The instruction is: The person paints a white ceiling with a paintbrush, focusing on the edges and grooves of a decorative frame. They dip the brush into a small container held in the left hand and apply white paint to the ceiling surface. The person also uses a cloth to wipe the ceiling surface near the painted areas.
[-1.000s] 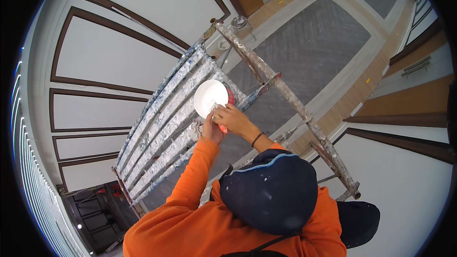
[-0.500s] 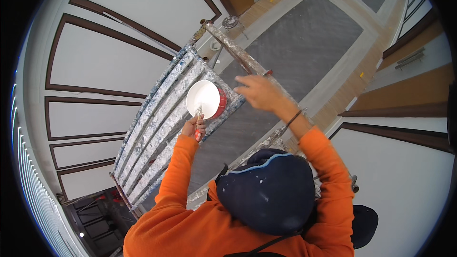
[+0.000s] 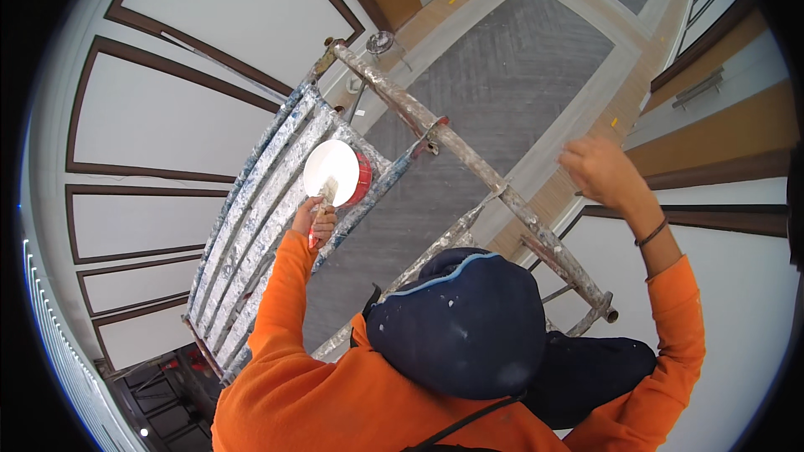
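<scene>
Head view: paintbrush (image 3: 327, 193) at red bucket (image 3: 364, 177)

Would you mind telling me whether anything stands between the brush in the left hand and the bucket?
Nothing visible does: the left hand holds the brush, whose far end overlaps the white top of the bucket in this view. The right hand is off to the right, away from both.

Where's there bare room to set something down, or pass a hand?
The slats between the bucket and the panelled wall look bare, though gapped. A hand could probably pass between the blue-stained bar and scaffold rail. It's crowded at the bucket's near rim: left hand and brush.
</scene>
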`<state>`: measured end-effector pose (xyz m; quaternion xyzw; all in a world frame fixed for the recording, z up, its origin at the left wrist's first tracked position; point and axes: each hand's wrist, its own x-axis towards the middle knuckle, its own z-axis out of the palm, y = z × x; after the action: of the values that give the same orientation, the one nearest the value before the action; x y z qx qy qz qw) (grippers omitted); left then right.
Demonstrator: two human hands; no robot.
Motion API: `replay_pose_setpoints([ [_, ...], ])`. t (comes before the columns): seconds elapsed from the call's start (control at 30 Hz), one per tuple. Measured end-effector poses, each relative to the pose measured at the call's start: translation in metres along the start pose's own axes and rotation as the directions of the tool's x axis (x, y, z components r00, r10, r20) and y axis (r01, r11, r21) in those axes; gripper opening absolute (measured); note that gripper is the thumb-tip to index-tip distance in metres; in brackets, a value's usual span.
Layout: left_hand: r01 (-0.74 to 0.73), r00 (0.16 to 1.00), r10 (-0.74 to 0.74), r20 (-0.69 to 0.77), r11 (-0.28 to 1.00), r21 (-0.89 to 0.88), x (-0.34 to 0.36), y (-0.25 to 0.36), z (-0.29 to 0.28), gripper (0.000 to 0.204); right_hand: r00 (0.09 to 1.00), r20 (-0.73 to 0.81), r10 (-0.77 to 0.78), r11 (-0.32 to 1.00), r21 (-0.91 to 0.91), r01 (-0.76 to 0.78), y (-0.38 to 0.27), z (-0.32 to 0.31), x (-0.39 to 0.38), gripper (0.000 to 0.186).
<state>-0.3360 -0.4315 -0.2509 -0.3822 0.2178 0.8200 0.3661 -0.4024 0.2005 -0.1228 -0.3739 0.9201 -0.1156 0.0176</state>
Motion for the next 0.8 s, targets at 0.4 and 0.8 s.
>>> replay_pose_setpoints([
  [0.4,-0.136,0.944,0.242,-0.224,0.904,0.405,0.003,-0.003,-0.016,0.044,0.949,0.258,0.181,0.945,0.223,-0.241,-0.027,0.061,-0.070,0.026],
  [0.8,-0.119,0.854,0.433,-0.289,0.703,0.701,-0.007,0.000,-0.029,0.055,0.917,0.301,0.261,0.914,0.228,-0.335,-0.030,0.068,-0.078,0.025],
])
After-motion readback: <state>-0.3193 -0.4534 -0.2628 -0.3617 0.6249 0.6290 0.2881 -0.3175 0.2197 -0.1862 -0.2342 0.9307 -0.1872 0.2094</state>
